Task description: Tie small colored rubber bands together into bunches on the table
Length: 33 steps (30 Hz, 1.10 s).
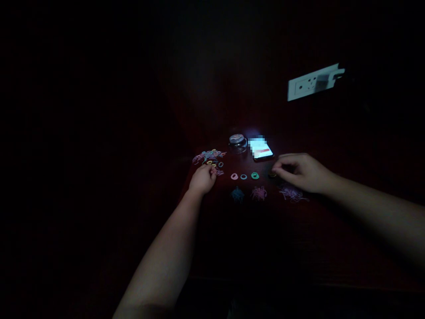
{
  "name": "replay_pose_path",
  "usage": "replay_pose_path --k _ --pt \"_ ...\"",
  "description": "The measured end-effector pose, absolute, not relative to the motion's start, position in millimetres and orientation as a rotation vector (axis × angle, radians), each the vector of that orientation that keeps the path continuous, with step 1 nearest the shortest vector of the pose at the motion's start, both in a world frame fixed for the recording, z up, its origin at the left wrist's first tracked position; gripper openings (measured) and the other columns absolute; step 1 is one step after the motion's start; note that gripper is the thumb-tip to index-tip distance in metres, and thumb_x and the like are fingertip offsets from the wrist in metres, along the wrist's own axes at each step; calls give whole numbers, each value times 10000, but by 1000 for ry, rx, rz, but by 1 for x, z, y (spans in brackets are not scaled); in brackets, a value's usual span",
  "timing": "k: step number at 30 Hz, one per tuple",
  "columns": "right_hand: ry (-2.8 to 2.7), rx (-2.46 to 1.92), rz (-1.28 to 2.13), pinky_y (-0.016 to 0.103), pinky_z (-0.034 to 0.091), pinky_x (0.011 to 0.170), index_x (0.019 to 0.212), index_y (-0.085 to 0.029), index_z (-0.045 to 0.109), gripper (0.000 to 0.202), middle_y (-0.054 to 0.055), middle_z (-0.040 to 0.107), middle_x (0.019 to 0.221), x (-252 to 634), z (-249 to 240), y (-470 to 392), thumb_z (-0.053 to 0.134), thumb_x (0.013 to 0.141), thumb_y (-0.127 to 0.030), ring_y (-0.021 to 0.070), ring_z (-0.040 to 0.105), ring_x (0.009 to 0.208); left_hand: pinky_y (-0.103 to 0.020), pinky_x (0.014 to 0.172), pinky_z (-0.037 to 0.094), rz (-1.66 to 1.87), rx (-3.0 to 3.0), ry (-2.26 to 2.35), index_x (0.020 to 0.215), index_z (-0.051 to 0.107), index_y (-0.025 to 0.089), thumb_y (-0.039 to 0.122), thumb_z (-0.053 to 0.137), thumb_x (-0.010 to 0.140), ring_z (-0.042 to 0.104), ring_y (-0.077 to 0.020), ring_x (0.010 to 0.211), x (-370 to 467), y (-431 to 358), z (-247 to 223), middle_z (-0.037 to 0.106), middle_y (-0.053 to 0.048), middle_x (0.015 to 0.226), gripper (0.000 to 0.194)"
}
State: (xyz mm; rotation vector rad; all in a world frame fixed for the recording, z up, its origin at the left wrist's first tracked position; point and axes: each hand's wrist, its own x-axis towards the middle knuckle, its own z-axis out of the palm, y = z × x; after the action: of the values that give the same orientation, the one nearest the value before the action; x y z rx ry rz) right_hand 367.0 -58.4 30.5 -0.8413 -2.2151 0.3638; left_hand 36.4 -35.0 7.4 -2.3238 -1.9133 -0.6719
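Note:
My left hand is closed, its fingertips at the near edge of a mixed pile of small colored bands. Whatever those fingers hold, if anything, is hidden. At the right, the thumb and index finger of my right hand pinch together just above a dark yellowish ring; I cannot make out anything between them. Between the hands lie a pink ring, a blue ring and a green ring. Nearer to me are a teal band pile, a pink band pile and a purple band pile.
Behind the rings stand a round clear jar with a patterned lid and a phone with a lit screen. A white power socket panel with a plug is on the wall. The surroundings are very dark.

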Motion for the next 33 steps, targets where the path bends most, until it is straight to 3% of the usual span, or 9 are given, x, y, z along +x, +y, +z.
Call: replay_pose_path --k 4,14,18,22,28,33 --pt "-2208 -848 356 297 458 627 754 -198 651 190 35 664 743 368 32 -59 547 856 -321 158 595 668 -312 944 466 -673 -2348 -1910 1033 657 202 254 574 835 601 -205 1008 36 -34 5 644 -75 1078 221" --pt "-2197 -853 350 301 436 601 734 -189 647 209 40 646 713 366 33 -61 542 854 -324 156 575 639 -311 955 470 -672 -2364 -1899 921 678 195 204 503 867 616 -202 988 35 -31 7 673 -76 1035 184" --pt "-2201 -863 344 300 433 599 737 -189 647 209 38 647 715 366 33 -61 544 855 -327 155 574 641 -353 1055 407 -703 -2352 -1881 1121 644 181 144 472 854 554 -217 1144 34 -29 5 624 -95 1206 320" --pt "-2210 -861 362 299 436 597 748 -190 652 199 38 656 728 367 32 -60 548 853 -322 154 576 643 -415 1086 376 -561 -2400 -1935 1276 587 222 193 477 863 490 -247 1233 35 -29 3 562 -79 1329 429" --pt "-2206 -868 356 294 444 608 746 -186 652 199 43 660 738 367 32 -60 545 855 -314 154 584 658 -422 1066 384 -466 -2372 -2004 1304 580 244 164 385 895 476 -258 1228 36 -29 0 548 -75 1328 460" --pt "-2208 -852 361 290 450 618 750 -183 651 207 44 659 740 367 31 -59 545 859 -324 155 586 663 -408 1066 385 -453 -2306 -2056 1233 620 274 204 448 886 472 -251 1209 38 -30 3 564 -55 1281 394"
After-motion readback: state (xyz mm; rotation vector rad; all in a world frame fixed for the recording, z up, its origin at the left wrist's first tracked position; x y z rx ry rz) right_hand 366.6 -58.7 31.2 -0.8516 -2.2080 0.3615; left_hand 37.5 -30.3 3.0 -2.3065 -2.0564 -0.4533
